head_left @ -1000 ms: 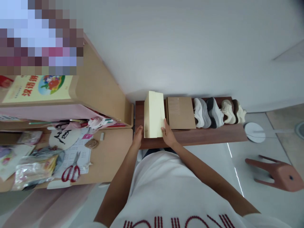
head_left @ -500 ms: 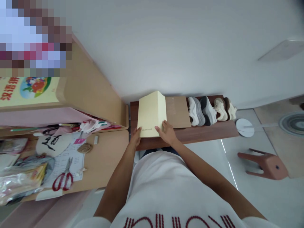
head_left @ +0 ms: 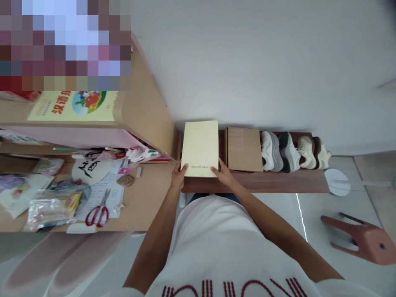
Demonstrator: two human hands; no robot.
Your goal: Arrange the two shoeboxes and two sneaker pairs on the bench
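A pale yellow box [head_left: 200, 144] with "MEIZHIYUAN" printed near its front edge is between my two hands, over the left end of a dark wooden shelf [head_left: 278, 182]. My left hand [head_left: 178, 174] grips its front left corner, thumb on top and fingers at the side. On the front right corner, my right hand [head_left: 223, 174] holds it the same way. The undersides of both hands' fingers are hidden. Just right of the yellow box, a brown cardboard box [head_left: 243, 149] sits on the shelf with a narrow gap between them.
White and grey sneakers [head_left: 271, 151] and beige shoes [head_left: 306, 152] stand along the shelf. At left, a desk [head_left: 145, 206] bears red-handled scissors [head_left: 97, 215], a cap [head_left: 93, 170], papers and plastic packets. A pinkish stool [head_left: 368, 239] is on the floor at right.
The yellow box was tilted, showing its right side over the brown box's edge; now it lies flatter, facing up, and a gap separates the two. The view has shifted left.
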